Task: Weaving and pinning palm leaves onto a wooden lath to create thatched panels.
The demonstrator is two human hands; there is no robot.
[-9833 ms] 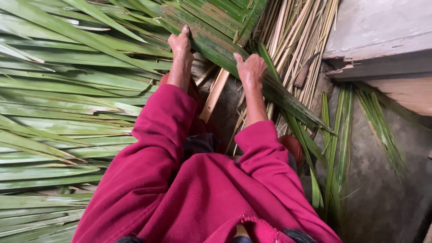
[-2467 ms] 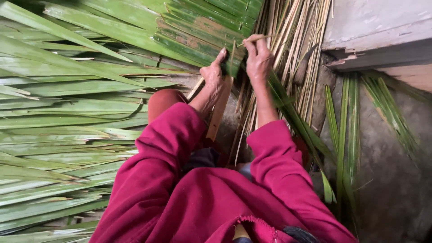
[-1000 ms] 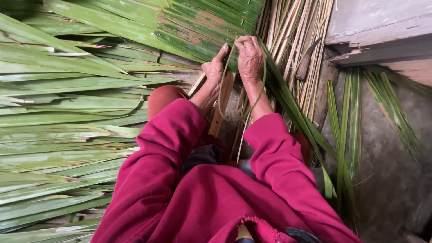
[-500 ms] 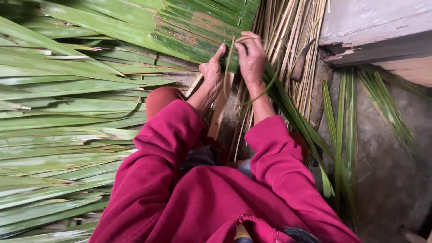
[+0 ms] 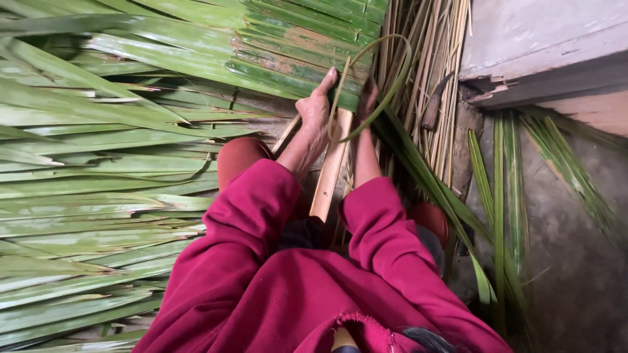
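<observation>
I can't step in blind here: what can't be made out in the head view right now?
- Right hand: fingertips hidden behind the folded leaf panel and the looped strip.
- Loop's lower end: lost among dry stalks.
- Wooden slat: bottom covered by the red sleeve.
- Right-side leaves: blurred.

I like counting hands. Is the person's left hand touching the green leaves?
Yes, the left hand presses its fingers on the folded green palm leaves.

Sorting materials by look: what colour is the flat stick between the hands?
Pale tan, bare wood: the flat stick, clearest in the head view.
</observation>
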